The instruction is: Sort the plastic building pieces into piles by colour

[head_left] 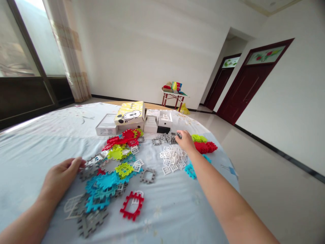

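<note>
My left hand (62,176) is at the left edge of a mixed heap, thumb and fingers closed together beside grey toothed pieces (88,171); what is between the fingertips is hidden. Reaching farther out, my right hand (186,141) has its fingers closed on a grey toothed building piece at the right end of a grey pile (169,137). The mixed heap holds blue pieces (108,181), green pieces (116,152) and red pieces (129,135). White window-shaped pieces (174,156) form a pile just below my right hand.
A red square frame (124,206) and a grey frame (147,176) lie apart near the middle. Red pieces (205,147), green pieces (199,138) and a blue frame (190,171) are around my right forearm. Behind stand a yellow-lidded box (130,113) and white boxes (106,125).
</note>
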Available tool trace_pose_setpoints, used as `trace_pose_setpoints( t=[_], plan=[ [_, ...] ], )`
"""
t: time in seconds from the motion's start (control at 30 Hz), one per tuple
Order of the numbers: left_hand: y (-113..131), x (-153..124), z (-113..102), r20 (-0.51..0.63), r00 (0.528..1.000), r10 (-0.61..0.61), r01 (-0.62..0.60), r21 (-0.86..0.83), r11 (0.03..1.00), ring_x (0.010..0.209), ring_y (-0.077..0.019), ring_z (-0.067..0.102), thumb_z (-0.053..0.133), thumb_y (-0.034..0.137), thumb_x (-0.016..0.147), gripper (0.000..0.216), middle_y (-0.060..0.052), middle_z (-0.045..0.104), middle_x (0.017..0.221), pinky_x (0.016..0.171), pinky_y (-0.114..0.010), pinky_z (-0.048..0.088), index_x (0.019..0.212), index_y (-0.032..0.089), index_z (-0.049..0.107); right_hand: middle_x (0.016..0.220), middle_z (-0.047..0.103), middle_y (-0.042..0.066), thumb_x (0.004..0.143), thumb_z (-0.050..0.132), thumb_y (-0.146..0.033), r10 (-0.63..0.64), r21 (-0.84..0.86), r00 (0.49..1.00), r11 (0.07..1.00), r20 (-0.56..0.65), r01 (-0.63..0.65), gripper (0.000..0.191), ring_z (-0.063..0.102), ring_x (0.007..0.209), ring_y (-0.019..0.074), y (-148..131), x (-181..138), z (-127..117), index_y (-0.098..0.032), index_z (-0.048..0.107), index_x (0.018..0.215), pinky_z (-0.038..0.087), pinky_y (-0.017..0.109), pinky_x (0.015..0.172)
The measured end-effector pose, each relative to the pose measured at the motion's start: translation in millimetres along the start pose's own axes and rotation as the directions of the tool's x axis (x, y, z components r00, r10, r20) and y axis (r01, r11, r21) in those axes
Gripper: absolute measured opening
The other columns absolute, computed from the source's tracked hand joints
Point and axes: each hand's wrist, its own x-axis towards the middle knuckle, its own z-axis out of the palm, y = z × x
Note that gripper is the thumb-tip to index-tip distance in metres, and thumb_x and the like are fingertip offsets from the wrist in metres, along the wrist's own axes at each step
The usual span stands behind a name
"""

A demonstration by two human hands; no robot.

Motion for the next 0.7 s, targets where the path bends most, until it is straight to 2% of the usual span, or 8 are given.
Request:
trace_pose_setpoints(
  t=[0.07, 0.17, 0.33, 0.5, 0.57, 0.7],
  plan=[
    [1, -1, 0, 0.002, 1.000, -0.001, 0.001, -0.016, 1.000, 0.068, -0.0189, 0.059, 0.041, 0.047, 0.071, 0.036, 0.001, 0.066, 0.062, 0.061, -0.024, 0.040, 0.075, 0.019, 0.063, 0.098, 0.061, 0.008, 0.075, 0.052, -0.024, -0.100, 0.104, 0.994, 0.990, 0.045, 0.095, 0.028, 0.055, 0.093, 0.0181, -26, -11, 9, -0.017, 0.061, 0.101, 0.040, 0.030, 0.086],
    [3, -4, -2, -0.003, 1.000, 0.003, -0.003, -0.032, 0.999, 0.067, -0.0179, 0.058, 0.041, 0.046, 0.072, 0.037, 0.000, 0.066, 0.064, 0.060, -0.023, 0.040, 0.076, 0.018, 0.064, 0.093, 0.062, 0.006, 0.074, 0.055, -0.024, -0.221, 0.239, 0.957, 0.955, 0.187, 0.174, 0.025, 0.056, 0.086, 0.0164, -64, -30, 22, -0.018, 0.062, 0.098, 0.042, 0.029, 0.082],
    [5, -7, -2, -0.009, 1.000, 0.029, -0.029, -0.066, 0.997, 0.063, -0.0174, 0.058, 0.041, 0.046, 0.071, 0.037, 0.000, 0.065, 0.060, 0.058, -0.023, 0.039, 0.072, 0.016, 0.063, 0.091, 0.064, 0.006, 0.072, 0.059, -0.023, -0.392, 0.364, 0.836, 0.896, 0.384, 0.253, 0.026, 0.057, 0.085, 0.0167, -108, -57, 37, -0.018, 0.063, 0.097, 0.042, 0.029, 0.081],
    [2, -5, -1, -0.016, 0.999, 0.041, -0.042, -0.079, 0.996, 0.061, -0.0169, 0.056, 0.041, 0.046, 0.071, 0.037, 0.001, 0.063, 0.058, 0.056, -0.022, 0.038, 0.072, 0.016, 0.063, 0.107, 0.061, 0.005, 0.068, 0.063, -0.022, -0.545, 0.432, 0.696, 0.828, 0.468, 0.358, 0.034, 0.051, 0.102, 0.0200, -121, -70, 43, -0.021, 0.062, 0.102, 0.036, 0.034, 0.090],
    [1, -4, 0, -0.013, 0.999, 0.045, -0.046, -0.082, 0.996, 0.062, -0.0167, 0.056, 0.041, 0.047, 0.072, 0.037, 0.001, 0.063, 0.058, 0.057, -0.022, 0.038, 0.072, 0.016, 0.063, 0.110, 0.059, 0.005, 0.067, 0.063, -0.021, -0.552, 0.437, 0.679, 0.825, 0.484, 0.359, 0.035, 0.049, 0.104, 0.0205, -122, -72, 44, -0.022, 0.061, 0.103, 0.034, 0.035, 0.091],
    [0, -4, 1, -0.006, 0.999, 0.038, -0.038, -0.084, 0.996, 0.063, -0.0167, 0.056, 0.041, 0.047, 0.072, 0.037, 0.001, 0.063, 0.060, 0.058, -0.023, 0.038, 0.072, 0.017, 0.063, 0.108, 0.059, 0.005, 0.065, 0.066, -0.023, -0.512, 0.432, 0.703, 0.846, 0.494, 0.313, 0.032, 0.048, 0.105, 0.0211, -122, -73, 44, -0.022, 0.061, 0.097, 0.033, 0.037, 0.091]
  ],
)
